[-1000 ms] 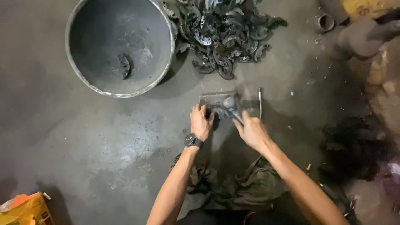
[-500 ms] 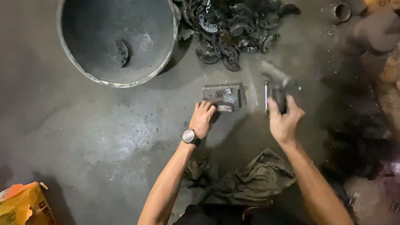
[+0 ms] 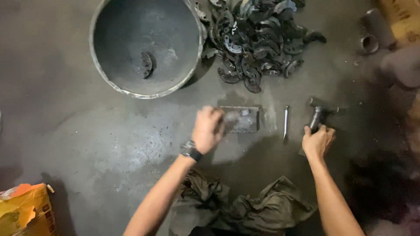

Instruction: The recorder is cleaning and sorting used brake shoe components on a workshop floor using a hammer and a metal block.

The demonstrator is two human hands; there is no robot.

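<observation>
My left hand (image 3: 208, 129), with a watch on the wrist, is closed around a small blurred metal piece at the left end of a flat metal block (image 3: 243, 119) on the floor. My right hand (image 3: 318, 140) grips the handle of a hammer (image 3: 318, 112) whose head rests on the floor, right of the block. A thin metal punch (image 3: 285, 123) lies between block and hammer.
A large round metal basin (image 3: 114, 83) holding one curved brake shoe (image 3: 147, 64) stands at the upper left. A heap of dark brake shoes (image 3: 258, 39) lies beyond the block. Metal cylinders (image 3: 369, 32) are at the upper right, a yellow box (image 3: 24, 212) at the lower left.
My right hand swung out to the right with the hammer and has lowered it to the floor. My left hand has moved from the block's near edge onto its left end.
</observation>
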